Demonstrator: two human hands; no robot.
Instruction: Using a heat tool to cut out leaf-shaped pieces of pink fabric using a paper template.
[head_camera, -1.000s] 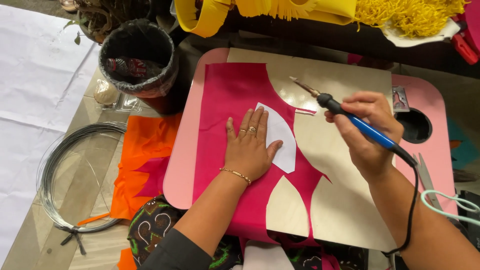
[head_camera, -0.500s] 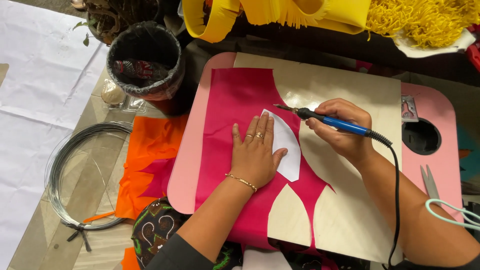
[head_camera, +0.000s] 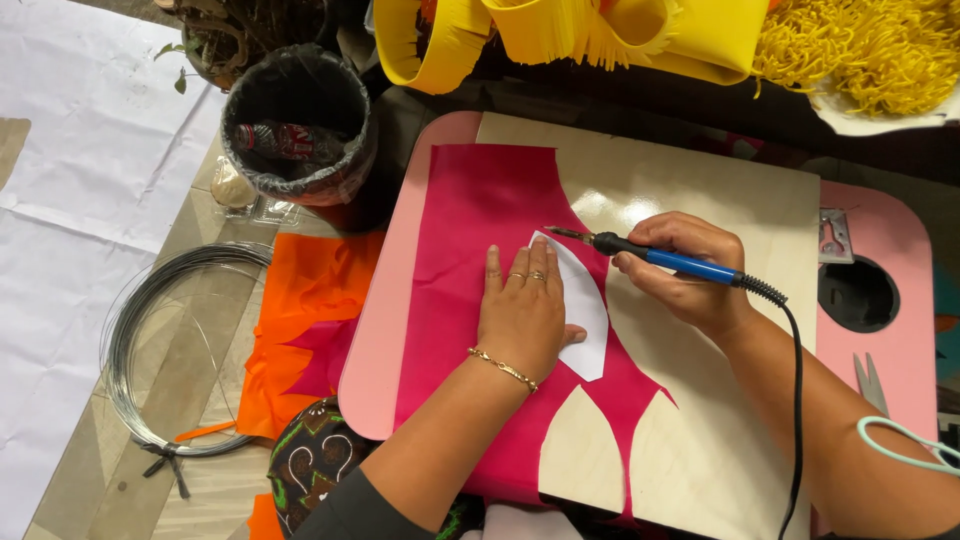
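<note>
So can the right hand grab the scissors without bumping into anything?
Probably yes, but not right now. The scissors lie in the open beside the right forearm, with nothing on top of them. The right hand is full, though: it grips the blue-handled hot tool, which it would have to put down first.

Left hand (head_camera: 522, 316) pins white template (head_camera: 575, 305); right hand (head_camera: 683, 272) grips soldering iron (head_camera: 660, 256).

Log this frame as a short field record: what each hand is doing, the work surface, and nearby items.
left hand: flat, pressing white template onto magenta fabric
right hand: gripping blue-handled corded hot tool, tip at the template's top point
surface: wooden board on pink tray table
nearby: wire coil, lined bin, orange fabric, scissors
</note>
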